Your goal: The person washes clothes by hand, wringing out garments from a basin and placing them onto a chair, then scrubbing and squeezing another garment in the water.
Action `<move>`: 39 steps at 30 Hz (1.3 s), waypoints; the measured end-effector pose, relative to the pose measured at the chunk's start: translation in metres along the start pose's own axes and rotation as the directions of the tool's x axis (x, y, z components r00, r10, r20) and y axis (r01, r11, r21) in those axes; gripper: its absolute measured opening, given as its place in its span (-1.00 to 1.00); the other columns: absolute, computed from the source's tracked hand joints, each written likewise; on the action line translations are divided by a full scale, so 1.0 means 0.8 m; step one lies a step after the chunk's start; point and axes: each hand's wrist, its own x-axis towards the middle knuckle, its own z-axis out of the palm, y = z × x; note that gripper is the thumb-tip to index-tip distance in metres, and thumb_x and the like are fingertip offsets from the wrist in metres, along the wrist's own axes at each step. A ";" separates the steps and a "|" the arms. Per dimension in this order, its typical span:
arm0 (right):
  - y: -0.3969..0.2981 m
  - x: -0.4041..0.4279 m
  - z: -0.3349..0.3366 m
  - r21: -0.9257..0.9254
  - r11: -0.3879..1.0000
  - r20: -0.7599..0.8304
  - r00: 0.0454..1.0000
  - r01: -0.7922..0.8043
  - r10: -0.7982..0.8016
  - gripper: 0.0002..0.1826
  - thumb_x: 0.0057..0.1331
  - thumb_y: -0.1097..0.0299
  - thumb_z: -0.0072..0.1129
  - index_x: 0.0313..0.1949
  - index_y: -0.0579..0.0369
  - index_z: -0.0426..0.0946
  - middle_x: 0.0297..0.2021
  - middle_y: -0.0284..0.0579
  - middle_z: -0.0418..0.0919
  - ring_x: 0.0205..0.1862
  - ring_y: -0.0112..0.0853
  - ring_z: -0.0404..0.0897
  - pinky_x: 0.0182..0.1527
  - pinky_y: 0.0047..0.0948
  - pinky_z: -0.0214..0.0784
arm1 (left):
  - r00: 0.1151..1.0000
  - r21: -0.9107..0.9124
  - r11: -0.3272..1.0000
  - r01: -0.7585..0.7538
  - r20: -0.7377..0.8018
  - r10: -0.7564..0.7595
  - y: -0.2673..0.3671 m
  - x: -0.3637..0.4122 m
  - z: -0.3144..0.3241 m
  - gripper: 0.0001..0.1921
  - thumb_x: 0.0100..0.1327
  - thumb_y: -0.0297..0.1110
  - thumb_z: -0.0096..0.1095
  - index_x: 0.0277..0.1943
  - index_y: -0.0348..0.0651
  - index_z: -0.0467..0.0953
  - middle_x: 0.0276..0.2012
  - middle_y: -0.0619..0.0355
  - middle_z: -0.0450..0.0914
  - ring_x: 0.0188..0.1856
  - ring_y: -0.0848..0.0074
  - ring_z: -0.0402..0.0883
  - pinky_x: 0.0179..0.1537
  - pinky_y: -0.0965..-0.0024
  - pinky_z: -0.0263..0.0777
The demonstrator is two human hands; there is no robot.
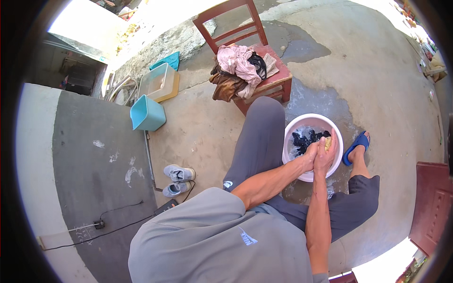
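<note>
A pale pink plastic basin (340,152) stands on the concrete floor between the knees, with sudsy water and dark wet cloth (300,141) inside. Over its near right part, my left hand (310,155) and my right hand (326,157) are pressed together. A yellowish lump (328,143), perhaps soap, shows between the thumb and fingers of my right hand. The fingers of my left hand are largely hidden, so its grip cannot be made out. The dark cloth lies just beyond both hands.
Ahead, a red wooden chair (285,72) bears heaped pink, brown and black clothes (239,67). A turquoise bin (154,115) and a clear plastic tub (157,79) stand left. Grey shoes (178,177) lie near a black cable (124,224). Wet floor surrounds the basin.
</note>
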 end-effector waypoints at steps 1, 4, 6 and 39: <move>0.031 0.016 -0.015 -0.062 0.998 -0.013 1.000 -0.021 0.020 -0.49 0.50 0.16 -0.09 0.31 0.18 0.39 0.27 0.17 0.41 0.33 -0.01 0.36 0.37 -0.16 0.13 | 0.999 0.046 0.998 0.034 -0.017 -0.033 -0.002 -0.015 0.023 -0.59 0.51 -0.02 -0.08 0.15 -0.10 0.54 0.01 0.13 0.64 -0.01 0.39 0.61 0.16 0.29 0.42; 0.045 0.011 -0.018 0.221 0.947 0.054 0.972 -0.233 0.226 -0.48 0.52 0.13 -0.21 0.30 0.19 0.38 0.26 0.17 0.43 0.29 0.00 0.42 0.32 -0.15 0.21 | 0.999 0.027 0.999 -0.033 -0.014 0.034 0.015 -0.005 0.032 -0.53 0.49 0.04 -0.12 0.09 -0.16 0.56 -0.02 0.12 0.65 0.02 0.38 0.62 0.12 0.29 0.46; -0.010 -0.021 0.000 0.191 0.974 0.107 0.989 -0.121 0.102 -0.56 0.50 0.24 -0.12 0.25 0.20 0.42 0.25 0.13 0.44 0.29 -0.01 0.40 0.34 -0.15 0.19 | 0.978 0.104 0.977 -0.188 -0.069 0.195 0.037 0.004 0.013 -0.37 0.47 0.20 -0.14 0.23 -0.22 0.48 0.02 0.10 0.62 0.04 0.38 0.60 0.12 0.30 0.47; 0.002 -0.017 -0.042 0.016 0.950 -0.004 0.950 0.311 -0.311 -0.83 0.21 0.37 0.30 -0.35 0.20 0.53 -0.42 0.01 0.52 -0.37 -0.08 0.56 -0.27 -0.23 0.38 | 0.958 -0.218 0.933 0.285 0.046 -0.282 -0.043 0.053 -0.039 -0.73 0.38 -0.17 -0.02 -0.29 -0.13 0.53 -0.36 0.05 0.62 -0.26 0.20 0.65 -0.15 0.13 0.53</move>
